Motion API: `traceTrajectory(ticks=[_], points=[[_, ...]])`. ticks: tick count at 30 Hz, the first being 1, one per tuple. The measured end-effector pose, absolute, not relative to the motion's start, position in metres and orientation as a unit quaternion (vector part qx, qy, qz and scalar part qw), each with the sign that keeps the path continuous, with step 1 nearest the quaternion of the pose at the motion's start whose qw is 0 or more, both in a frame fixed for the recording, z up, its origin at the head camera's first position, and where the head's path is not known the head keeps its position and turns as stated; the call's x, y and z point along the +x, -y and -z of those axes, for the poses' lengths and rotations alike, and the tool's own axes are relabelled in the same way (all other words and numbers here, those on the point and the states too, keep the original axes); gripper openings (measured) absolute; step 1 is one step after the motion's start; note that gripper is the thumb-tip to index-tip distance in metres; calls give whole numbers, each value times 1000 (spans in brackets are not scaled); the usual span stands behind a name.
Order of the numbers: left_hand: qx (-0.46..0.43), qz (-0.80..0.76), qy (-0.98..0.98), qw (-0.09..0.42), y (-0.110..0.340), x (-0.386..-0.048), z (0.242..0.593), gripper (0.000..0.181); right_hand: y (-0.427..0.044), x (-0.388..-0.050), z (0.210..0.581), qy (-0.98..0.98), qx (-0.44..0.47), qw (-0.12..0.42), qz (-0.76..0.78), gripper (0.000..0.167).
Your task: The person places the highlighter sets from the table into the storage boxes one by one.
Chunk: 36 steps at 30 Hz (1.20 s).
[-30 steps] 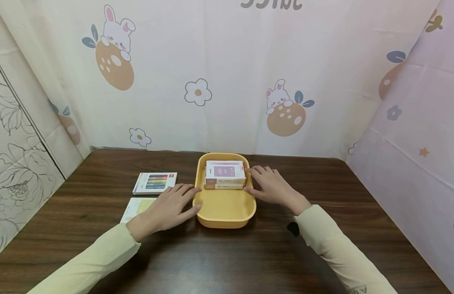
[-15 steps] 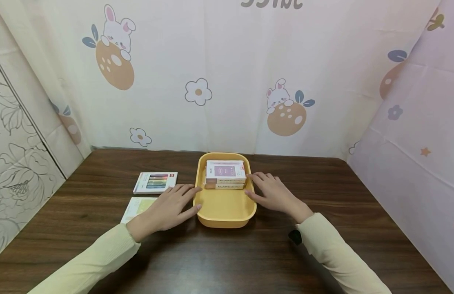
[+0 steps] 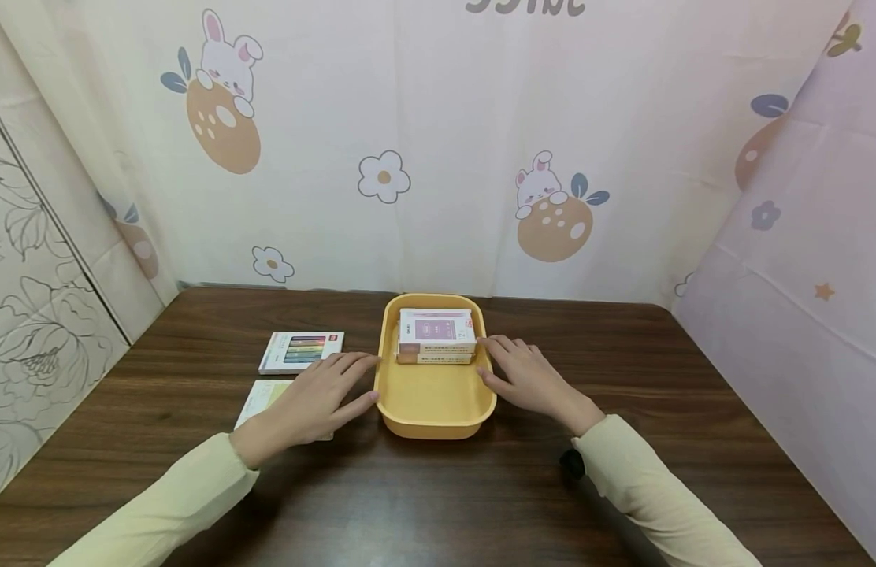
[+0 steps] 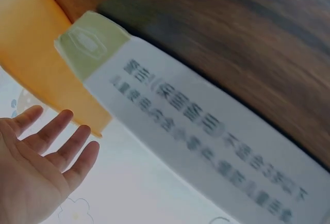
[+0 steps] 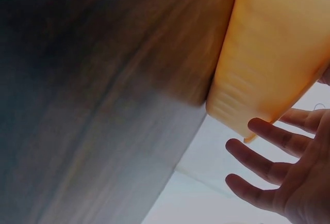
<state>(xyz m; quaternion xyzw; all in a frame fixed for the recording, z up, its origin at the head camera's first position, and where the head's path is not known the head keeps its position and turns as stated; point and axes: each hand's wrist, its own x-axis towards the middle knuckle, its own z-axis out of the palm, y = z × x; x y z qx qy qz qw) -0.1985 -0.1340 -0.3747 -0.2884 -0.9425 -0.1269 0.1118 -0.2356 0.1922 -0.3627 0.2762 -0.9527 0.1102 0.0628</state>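
Observation:
A yellow plastic tray (image 3: 434, 431) stands mid-table in the head view. At its far end lies a stack of white and purple boxes (image 3: 438, 331). My left hand (image 3: 312, 402) is beside the tray's left wall, fingers spread and nothing held; whether the tips touch the rim I cannot tell. Beneath that hand is a white and green box (image 3: 257, 400), partly covered; its printed side (image 4: 196, 115) fills much of the left wrist view. On the other side, my right hand (image 3: 533, 380) has extended fingers at the right rim. A gap of touch there is hard to judge.
A flat white box with coloured sticks in its window (image 3: 303, 352) lies left of the tray, behind the green one. The dark wood table (image 3: 438, 504) runs back to a printed curtain (image 3: 452, 102). Another patterned cloth (image 3: 821, 260) hangs on the right.
My left hand has drawn slightly left, off the tray's near-left rim, showing more of the green box's front corner. The right hand has shifted barely outward. The tray and boxes look unmoved.

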Motion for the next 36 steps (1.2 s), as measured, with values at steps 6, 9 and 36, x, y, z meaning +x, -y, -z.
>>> traceTrajectory(ticks=[6, 9, 36], points=[[-285, 105, 945, 120, 149, -200, 375, 54, -192, -235, 366, 951, 280, 75, -109, 49], [-289, 94, 945, 123, 158, -202, 378, 55, -192, -234, 366, 951, 277, 75, -111, 49], [-364, 26, 926, 100, 208, -207, 388, 72, -192, -233, 369, 953, 269, 70, -123, 51]])
